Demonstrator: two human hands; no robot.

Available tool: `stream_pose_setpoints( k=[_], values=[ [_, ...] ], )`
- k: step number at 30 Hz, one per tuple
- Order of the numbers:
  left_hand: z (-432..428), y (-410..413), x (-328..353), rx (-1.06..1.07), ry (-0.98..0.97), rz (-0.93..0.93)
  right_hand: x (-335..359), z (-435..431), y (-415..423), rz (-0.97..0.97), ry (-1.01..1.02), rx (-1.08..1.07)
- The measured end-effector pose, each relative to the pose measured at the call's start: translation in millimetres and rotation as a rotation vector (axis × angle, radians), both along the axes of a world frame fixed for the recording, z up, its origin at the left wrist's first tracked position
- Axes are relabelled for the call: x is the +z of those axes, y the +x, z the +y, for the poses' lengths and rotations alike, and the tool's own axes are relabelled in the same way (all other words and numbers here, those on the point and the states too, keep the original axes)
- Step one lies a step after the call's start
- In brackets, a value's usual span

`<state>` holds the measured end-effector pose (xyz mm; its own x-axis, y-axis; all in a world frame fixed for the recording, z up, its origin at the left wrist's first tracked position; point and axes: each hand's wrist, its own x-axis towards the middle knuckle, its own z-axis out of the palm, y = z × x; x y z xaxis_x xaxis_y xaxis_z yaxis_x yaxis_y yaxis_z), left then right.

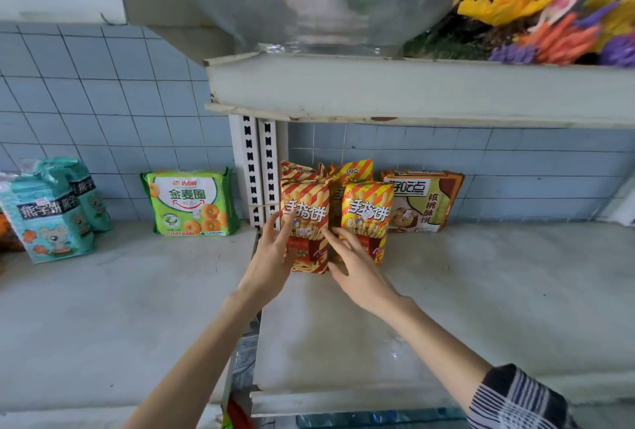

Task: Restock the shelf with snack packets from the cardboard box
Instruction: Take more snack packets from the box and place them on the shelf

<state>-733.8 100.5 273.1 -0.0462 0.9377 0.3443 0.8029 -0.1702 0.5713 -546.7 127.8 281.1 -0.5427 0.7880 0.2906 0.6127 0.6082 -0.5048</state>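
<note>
Your left hand (275, 258) and right hand (357, 272) clasp nothing: fingers straight, bracketing the striped snack packet (304, 219) at its 9 and 3 o'clock edges. The packet lies at 12 o'clock from both palms, with the left hand looking nearer. It stands upright on the shelf (481, 291), long axis vertical, front facing you. A second striped packet (366, 215) is just beside it at 3 o'clock.

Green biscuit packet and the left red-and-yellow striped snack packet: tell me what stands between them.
Two white slotted metal shelf uprights stand there, shown in the head view.
</note>
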Motion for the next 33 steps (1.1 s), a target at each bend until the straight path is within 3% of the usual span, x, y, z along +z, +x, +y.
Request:
stream_pose_setpoints(
  k=[2,5,12,18,22,33],
  values=[
    [-10.5,-4.4,-0.4,0.049,-0.095,0.120,4.0,-4.9,7.7,-0.022,0.017,-0.028],
    [-32.0,-12.3,2.1,0.147,-0.092,0.277,10.1,-15.1,22.2,-0.071,0.094,-0.098],
    [-72.1,-32.6,23.0,0.230,-0.085,0.380,26.9,-52.5,59.4,-0.361,0.105,-0.376],
    [-95.1,-24.0,29.0,0.182,-0.038,0.358,33.8,-102.5,101.0,-0.462,0.088,-0.589],
    [-108.2,-6.6,28.5,0.126,-0.044,0.393,29.3,-133.0,132.0,-0.549,-0.029,-0.667],
    [-130.5,68.9,25.9,0.065,-0.087,0.427,20.0,-196.0,240.2,-0.533,-0.027,-0.836]
  ],
)
